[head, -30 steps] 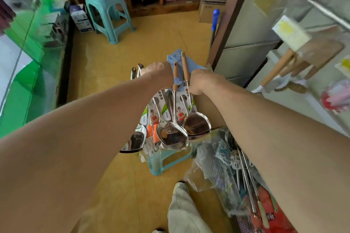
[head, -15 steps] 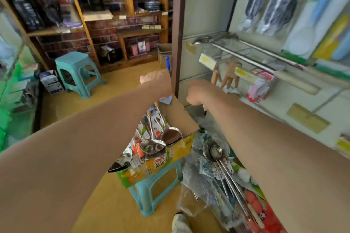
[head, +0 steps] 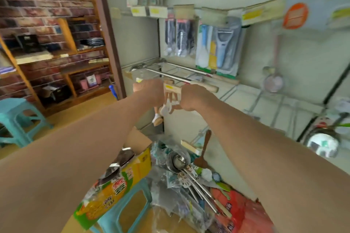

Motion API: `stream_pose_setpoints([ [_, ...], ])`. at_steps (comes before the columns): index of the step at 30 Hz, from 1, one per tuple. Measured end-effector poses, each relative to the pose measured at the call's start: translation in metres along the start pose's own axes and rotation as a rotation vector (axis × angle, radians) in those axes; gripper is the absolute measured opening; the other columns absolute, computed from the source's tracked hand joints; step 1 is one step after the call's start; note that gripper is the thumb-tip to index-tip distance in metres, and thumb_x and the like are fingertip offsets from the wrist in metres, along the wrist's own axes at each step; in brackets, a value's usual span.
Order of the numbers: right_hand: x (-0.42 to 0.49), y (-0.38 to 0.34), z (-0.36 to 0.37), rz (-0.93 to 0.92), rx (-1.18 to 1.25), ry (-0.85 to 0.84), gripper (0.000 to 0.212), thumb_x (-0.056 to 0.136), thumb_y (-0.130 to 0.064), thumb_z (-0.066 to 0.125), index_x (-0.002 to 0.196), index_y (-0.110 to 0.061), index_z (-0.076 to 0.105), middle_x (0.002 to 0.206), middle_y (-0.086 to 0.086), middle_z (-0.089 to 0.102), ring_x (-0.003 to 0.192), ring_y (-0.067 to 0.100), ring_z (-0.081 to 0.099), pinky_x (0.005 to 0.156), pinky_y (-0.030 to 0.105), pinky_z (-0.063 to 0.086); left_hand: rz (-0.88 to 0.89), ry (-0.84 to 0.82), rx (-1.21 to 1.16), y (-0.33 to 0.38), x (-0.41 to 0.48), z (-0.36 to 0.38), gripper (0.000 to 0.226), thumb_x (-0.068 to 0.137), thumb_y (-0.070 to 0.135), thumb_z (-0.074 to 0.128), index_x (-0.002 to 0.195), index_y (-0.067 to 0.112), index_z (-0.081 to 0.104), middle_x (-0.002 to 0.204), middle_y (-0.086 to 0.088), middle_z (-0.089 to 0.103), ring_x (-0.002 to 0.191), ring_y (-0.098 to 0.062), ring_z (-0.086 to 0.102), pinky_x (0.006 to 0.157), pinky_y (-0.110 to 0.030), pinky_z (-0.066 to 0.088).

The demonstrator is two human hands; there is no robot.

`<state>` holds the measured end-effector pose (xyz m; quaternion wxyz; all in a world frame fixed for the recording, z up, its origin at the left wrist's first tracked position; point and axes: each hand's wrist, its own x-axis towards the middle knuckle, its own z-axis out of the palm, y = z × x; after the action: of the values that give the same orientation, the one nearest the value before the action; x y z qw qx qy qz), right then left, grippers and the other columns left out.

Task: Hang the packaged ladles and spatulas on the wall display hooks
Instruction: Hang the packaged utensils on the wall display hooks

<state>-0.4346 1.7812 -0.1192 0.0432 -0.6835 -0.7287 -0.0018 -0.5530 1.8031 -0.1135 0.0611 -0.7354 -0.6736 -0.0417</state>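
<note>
Both my arms reach up to the wall display. My left hand [head: 149,89] and my right hand [head: 193,98] are fisted, knuckles up, on either side of a display hook with a yellow price tag [head: 171,89]. They hold the bunch of packaged ladles, mostly hidden behind my left forearm. Only dark steel bowls [head: 124,154] show below that arm. Wooden-handled utensils [head: 158,119] hang from the hook between my hands. My fingers are out of sight.
A yellow-green cardboard box [head: 117,185] sits on a teal stool [head: 123,212] below my arms. Loose ladles in plastic [head: 180,161] lie heaped to its right. Long-handled ladles [head: 180,77] rest on a wire rack; packaged peelers [head: 223,49] hang above. Another teal stool [head: 15,115] stands at left.
My view has swung up from the floor to the wall. Both hands rose with the ladle bunch from above the box to the tagged hook.
</note>
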Motion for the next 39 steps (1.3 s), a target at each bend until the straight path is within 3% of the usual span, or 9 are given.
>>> stream_pose_setpoints([
  [7, -0.071, 0.102, -0.034, 0.101, 0.031, 0.018, 0.036, 0.095, -0.022, 0.045, 0.127, -0.007, 0.054, 0.131, 0.013, 0.055, 0.121, 0.030, 0.053, 0.093, 0.034, 0.044, 0.133, 0.046, -0.016, 0.115, -0.029, -0.022, 0.022, 0.087, 0.018, 0.055, 0.107, 0.012, 0.062, 0.113, -0.009, 0.064, 0.108, -0.029, 0.060, 0.078, -0.031, 0.042],
  [11, -0.107, 0.158, -0.041, 0.141, -0.033, 0.029, 0.026, 0.092, -0.009, 0.045, 0.113, -0.013, 0.059, 0.123, 0.010, 0.060, 0.113, 0.027, 0.058, 0.082, 0.031, 0.046, 0.220, 0.059, -0.038, 0.176, -0.045, -0.025, 0.030, 0.088, 0.023, 0.052, 0.114, 0.012, 0.058, 0.122, -0.009, 0.059, 0.115, -0.031, 0.055, 0.094, -0.039, 0.045],
  [13, -0.125, 0.184, -0.042, 0.173, -0.035, 0.028, 0.025, 0.093, -0.009, 0.045, 0.115, -0.012, 0.057, 0.120, 0.009, 0.061, 0.111, 0.027, 0.058, 0.078, 0.030, 0.045, 0.253, 0.074, -0.006, 0.203, -0.055, -0.027, 0.031, 0.088, 0.026, 0.052, 0.116, 0.014, 0.058, 0.123, -0.008, 0.058, 0.116, -0.029, 0.053, 0.095, -0.040, 0.042],
  [21, -0.184, 0.273, -0.051, 0.307, -0.031, 0.033, 0.031, 0.093, -0.014, 0.047, 0.122, -0.011, 0.056, 0.126, 0.007, 0.058, 0.116, 0.025, 0.056, 0.090, 0.031, 0.046, 0.350, 0.072, -0.017, 0.303, -0.087, -0.033, 0.030, 0.090, 0.023, 0.049, 0.118, 0.015, 0.054, 0.127, -0.007, 0.054, 0.120, -0.026, 0.049, 0.095, -0.037, 0.038],
  [25, -0.213, 0.308, -0.053, 0.361, -0.071, 0.035, 0.023, 0.092, -0.009, 0.046, 0.110, -0.007, 0.059, 0.114, 0.008, 0.062, 0.107, 0.026, 0.060, 0.084, 0.032, 0.049, 0.404, 0.064, -0.053, 0.342, -0.101, -0.037, 0.030, 0.091, 0.023, 0.047, 0.119, 0.015, 0.053, 0.128, -0.007, 0.053, 0.120, -0.027, 0.048, 0.098, -0.040, 0.036],
  [28, -0.223, 0.332, -0.054, 0.395, -0.068, -0.004, 0.014, 0.092, -0.007, 0.044, 0.092, -0.014, 0.056, 0.084, -0.002, 0.057, 0.100, 0.023, 0.060, 0.067, 0.026, 0.044, 0.437, 0.063, -0.064, 0.365, -0.109, -0.037, 0.032, 0.092, 0.023, 0.046, 0.121, 0.014, 0.053, 0.128, -0.006, 0.053, 0.121, -0.026, 0.047, 0.100, -0.040, 0.035],
  [32, -0.231, 0.354, -0.056, 0.473, -0.048, -0.032, 0.034, 0.092, -0.009, 0.044, 0.125, -0.012, 0.051, 0.120, 0.001, 0.058, 0.108, 0.021, 0.058, 0.079, 0.028, 0.046, 0.472, 0.057, -0.051, 0.389, -0.110, -0.037, 0.029, 0.093, 0.025, 0.046, 0.119, 0.014, 0.055, 0.125, -0.006, 0.056, 0.118, -0.025, 0.051, 0.099, -0.038, 0.036],
  [35, -0.227, 0.369, -0.049, 0.509, -0.063, -0.015, 0.024, 0.090, -0.009, 0.049, 0.112, -0.012, 0.058, 0.112, 0.004, 0.064, 0.100, 0.022, 0.062, 0.070, 0.027, 0.044, 0.507, 0.067, -0.063, 0.403, -0.105, -0.034, 0.028, 0.092, 0.024, 0.046, 0.118, 0.015, 0.056, 0.121, -0.004, 0.059, 0.113, -0.023, 0.054, 0.094, -0.035, 0.041],
  [39, -0.216, 0.386, -0.039, 0.554, -0.041, 0.010, 0.028, 0.091, -0.013, 0.049, 0.118, -0.016, 0.056, 0.111, 0.002, 0.062, 0.100, 0.021, 0.061, 0.070, 0.026, 0.043, 0.557, 0.058, -0.087, 0.419, -0.091, -0.024, 0.025, 0.092, 0.025, 0.049, 0.113, 0.015, 0.058, 0.116, -0.003, 0.060, 0.108, -0.021, 0.057, 0.089, -0.032, 0.046],
])
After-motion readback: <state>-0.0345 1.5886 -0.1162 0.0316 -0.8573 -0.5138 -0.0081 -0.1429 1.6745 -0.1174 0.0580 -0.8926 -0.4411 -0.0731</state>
